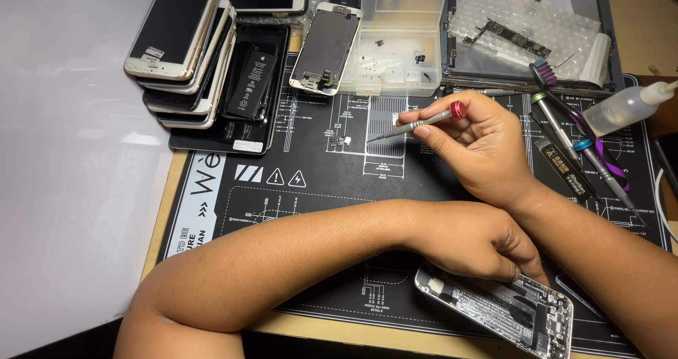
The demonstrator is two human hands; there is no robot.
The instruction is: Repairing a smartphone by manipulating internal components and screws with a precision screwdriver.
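Bright, even light fell from above, and the white surface (pixel 70 189) at the left was blown out with glare. Soft shadows lay under the forearms, focus was sharp throughout, and the edges bowed slightly.

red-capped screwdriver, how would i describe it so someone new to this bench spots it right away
Start at the black repair mat covering the bench and look just right of its middle, where the right hand is raised above it. The red-capped screwdriver is pinched in those fingers, tip pointing left. Unlike the other screwdrivers lying at the mat's right edge with green and blue caps, this one is held and capped red.
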